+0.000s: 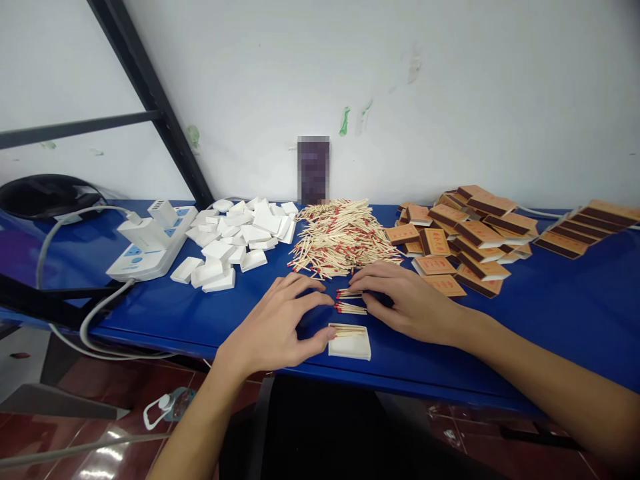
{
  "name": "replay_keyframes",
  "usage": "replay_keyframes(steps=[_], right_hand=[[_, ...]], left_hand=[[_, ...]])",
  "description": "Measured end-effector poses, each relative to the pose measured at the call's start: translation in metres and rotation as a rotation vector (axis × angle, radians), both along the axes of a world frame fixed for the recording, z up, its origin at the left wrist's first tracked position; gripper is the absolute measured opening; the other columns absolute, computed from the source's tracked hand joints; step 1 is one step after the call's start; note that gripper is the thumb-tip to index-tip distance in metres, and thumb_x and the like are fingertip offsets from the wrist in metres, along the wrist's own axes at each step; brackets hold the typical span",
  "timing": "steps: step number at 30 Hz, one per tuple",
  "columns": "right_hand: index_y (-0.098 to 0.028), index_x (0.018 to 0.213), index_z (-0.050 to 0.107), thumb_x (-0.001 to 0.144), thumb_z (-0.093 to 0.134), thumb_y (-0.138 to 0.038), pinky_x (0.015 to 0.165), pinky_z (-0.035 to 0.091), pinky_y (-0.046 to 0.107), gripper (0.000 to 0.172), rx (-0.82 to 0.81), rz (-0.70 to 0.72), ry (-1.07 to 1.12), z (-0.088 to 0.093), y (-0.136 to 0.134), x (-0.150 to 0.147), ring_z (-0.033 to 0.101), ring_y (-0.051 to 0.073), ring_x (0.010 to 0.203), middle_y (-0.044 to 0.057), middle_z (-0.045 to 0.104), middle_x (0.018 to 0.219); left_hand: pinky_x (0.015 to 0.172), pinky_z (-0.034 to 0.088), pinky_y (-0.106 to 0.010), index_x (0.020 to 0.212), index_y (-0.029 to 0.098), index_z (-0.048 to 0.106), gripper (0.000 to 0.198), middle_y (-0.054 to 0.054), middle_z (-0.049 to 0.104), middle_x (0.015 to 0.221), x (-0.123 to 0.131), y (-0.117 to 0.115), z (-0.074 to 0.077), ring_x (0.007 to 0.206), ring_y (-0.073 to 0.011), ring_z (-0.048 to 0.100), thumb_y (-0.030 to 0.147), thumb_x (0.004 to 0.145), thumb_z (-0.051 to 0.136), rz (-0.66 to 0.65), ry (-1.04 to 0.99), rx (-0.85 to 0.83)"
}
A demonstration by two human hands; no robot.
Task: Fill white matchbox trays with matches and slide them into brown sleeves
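Note:
A small white matchbox tray lies near the table's front edge with a few matchsticks along its far side. Two small rows of red-tipped matchsticks lie just beyond it. My left hand is open, its fingers spread at the red heads and its thumb by the tray's left edge. From the other side, my right hand has its fingertips at the wooden ends of the rows, thumb and index apart. A big heap of loose matchsticks lies beyond both hands.
White empty trays are piled to the left, orange-brown matchbox sleeves to the right. A power strip with plugs and cables stands at the far left. A pixelated dark rectangle stands against the wall. The blue table's front edge is close.

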State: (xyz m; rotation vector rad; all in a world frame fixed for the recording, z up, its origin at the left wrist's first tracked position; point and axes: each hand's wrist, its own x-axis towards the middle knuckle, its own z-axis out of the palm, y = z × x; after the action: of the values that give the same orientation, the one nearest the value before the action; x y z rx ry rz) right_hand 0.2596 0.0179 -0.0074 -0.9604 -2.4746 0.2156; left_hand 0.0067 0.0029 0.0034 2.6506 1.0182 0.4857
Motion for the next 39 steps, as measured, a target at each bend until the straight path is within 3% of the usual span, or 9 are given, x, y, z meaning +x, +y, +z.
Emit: replay_keyframes(steps=[7, 14, 27, 32, 39], right_hand=[[-0.018, 0.115, 0.054, 0.091, 0.049, -0.018, 0.088, 0.053, 0.041, 0.024, -0.015, -0.088, 0.037, -0.0037, -0.0002, 0.0011, 0.065, 0.024, 0.102, 0.011, 0.069, 0.111], [-0.018, 0.109, 0.061, 0.092, 0.048, -0.017, 0.084, 0.051, 0.042, 0.021, -0.019, -0.058, -0.024, 0.0002, -0.0026, -0.0012, 0.063, 0.025, 0.095, 0.01, 0.068, 0.101], [-0.017, 0.104, 0.066, 0.094, 0.049, -0.016, 0.082, 0.05, 0.039, 0.02, -0.03, 0.026, -0.008, -0.0008, -0.0032, -0.0011, 0.062, 0.023, 0.092, 0.009, 0.069, 0.098], [-0.017, 0.103, 0.067, 0.094, 0.048, -0.016, 0.081, 0.05, 0.038, 0.021, -0.011, 0.014, -0.009, -0.0015, -0.0022, -0.0017, 0.063, 0.022, 0.09, 0.009, 0.069, 0.098], [-0.017, 0.099, 0.066, 0.086, 0.049, -0.007, 0.08, 0.051, 0.039, 0.024, 0.075, -0.134, -0.061, -0.0073, 0.0033, 0.0018, 0.064, 0.025, 0.091, 0.008, 0.068, 0.095]], left_hand=[[0.111, 0.034, -0.047, 0.119, 0.025, 0.064, 0.041, -0.006, 0.06, 0.127, -0.0009, -0.001, -0.0004, 0.118, -0.0272, 0.054, 0.044, 0.083, 0.069, -0.032, -0.032, -0.01], [0.107, 0.035, -0.045, 0.112, 0.023, 0.062, 0.054, -0.006, 0.06, 0.125, -0.0013, -0.0016, -0.0019, 0.116, -0.0277, 0.054, 0.056, 0.073, 0.076, -0.054, -0.031, -0.01], [0.107, 0.034, -0.046, 0.099, 0.024, 0.064, 0.034, -0.004, 0.061, 0.124, -0.0009, -0.0017, -0.005, 0.115, -0.0261, 0.055, 0.046, 0.077, 0.075, -0.043, -0.023, -0.023], [0.106, 0.035, -0.043, 0.106, 0.024, 0.063, 0.038, -0.003, 0.061, 0.123, -0.0006, -0.0018, -0.004, 0.115, -0.0249, 0.054, 0.046, 0.077, 0.075, -0.047, -0.019, -0.026], [0.107, 0.033, -0.048, 0.116, 0.025, 0.062, 0.053, -0.006, 0.057, 0.13, 0.0008, -0.0014, -0.002, 0.122, -0.0294, 0.049, 0.052, 0.073, 0.077, -0.002, 0.008, 0.003]])
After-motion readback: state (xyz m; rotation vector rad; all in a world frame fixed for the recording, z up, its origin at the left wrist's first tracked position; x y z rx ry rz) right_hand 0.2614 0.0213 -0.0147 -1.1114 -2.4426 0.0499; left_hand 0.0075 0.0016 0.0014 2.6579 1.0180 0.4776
